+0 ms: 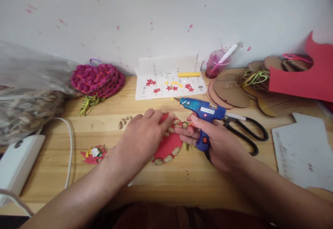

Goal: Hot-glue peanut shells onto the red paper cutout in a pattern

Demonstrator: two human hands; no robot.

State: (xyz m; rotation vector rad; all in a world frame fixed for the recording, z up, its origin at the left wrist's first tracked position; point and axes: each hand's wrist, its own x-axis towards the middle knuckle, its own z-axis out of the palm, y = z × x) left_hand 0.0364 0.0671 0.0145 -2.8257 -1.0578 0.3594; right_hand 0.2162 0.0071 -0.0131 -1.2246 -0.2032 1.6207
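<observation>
On the table lies a red disc (pixel 169 144) with peanuts (pixel 176 150) along its edge and in a band across its middle. My left hand (pixel 145 132) is over its left side, fingers bent onto it, the index fingertip at the peanut band. Its thumb is hidden. In my right hand (pixel 218 140) is a blue hot glue gun (pixel 201 109), its small light lit and its nozzle pointing left. Some right fingers stretch past the handle to the disc's right edge. Green-yellow raffia (pixel 189 146) shows beside the disc. Several loose peanuts (pixel 125 121) lie left of it.
Black-handled scissors (pixel 246 132) lie behind the glue gun. A paper sheet (pixel 145 92) holds red and yellow cutouts. A cup (pixel 217 64) stands by the wall. Purple-covered discs (pixel 97 78), a peanut bag (pixel 28 107), a white box (pixel 22 165) and paper scraps (pixel 93 153) are leftward; cardboard (pixel 231 88) is rightward.
</observation>
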